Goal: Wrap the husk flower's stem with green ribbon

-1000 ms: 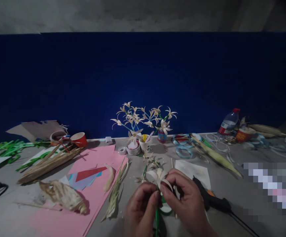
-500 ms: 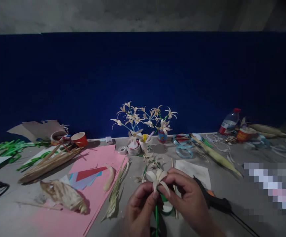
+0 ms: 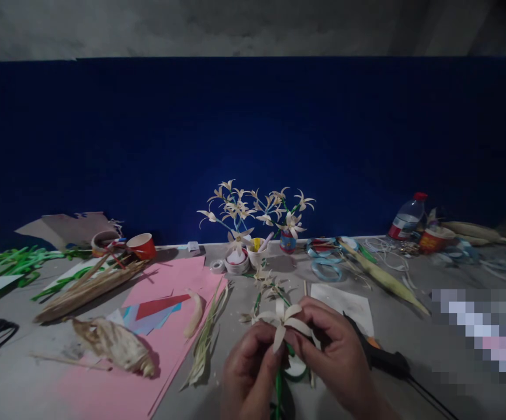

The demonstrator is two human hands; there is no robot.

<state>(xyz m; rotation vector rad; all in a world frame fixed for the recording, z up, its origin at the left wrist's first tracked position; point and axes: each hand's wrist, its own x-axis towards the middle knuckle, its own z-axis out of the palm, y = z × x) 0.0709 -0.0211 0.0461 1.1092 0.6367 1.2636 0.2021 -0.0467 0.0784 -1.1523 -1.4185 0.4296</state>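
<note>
A cream-coloured handmade flower (image 3: 284,319) with several narrow petals is held between my two hands, low in the middle of the view. Its green stem (image 3: 278,385) hangs down below the fingers. My left hand (image 3: 255,364) is closed, thumb and finger pinching the flower at its left side near the base. On the other side, my right hand (image 3: 331,338) pinches a right-hand petal between thumb and fingers. Just behind the hands lie small finished flowers (image 3: 268,284) on green stems. A roll of green tape (image 3: 295,366) is partly hidden beneath the hands.
A black glue gun (image 3: 384,357) with its cable lies right of my right hand, by a white sheet (image 3: 344,302). Pink paper (image 3: 126,394) and a dried corn husk (image 3: 113,347) lie left. Cups with flowers (image 3: 288,240) and a bottle (image 3: 406,219) stand at the back.
The flower has tilted so that its petals now spread open toward me, where before they curled upward. Both hands keep their grip and have barely shifted.
</note>
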